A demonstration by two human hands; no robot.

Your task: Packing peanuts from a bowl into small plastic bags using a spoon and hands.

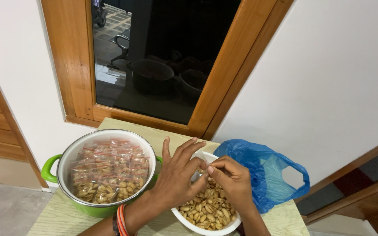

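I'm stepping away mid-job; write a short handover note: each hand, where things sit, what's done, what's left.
Left hand: over the white bowl, fingers pinched with the right, apparently on a small clear packet; grip partly hidden.
Right hand: over the same bowl, fingertips meeting the left's.
White bowl: holds loose peanuts.
Green pot: left of the bowl, full of small sealed peanut packets.
Blue bag: right of the bowl, on the table.
Done: many packets stacked in the pot.
Left: loose peanuts remain in the bowl.
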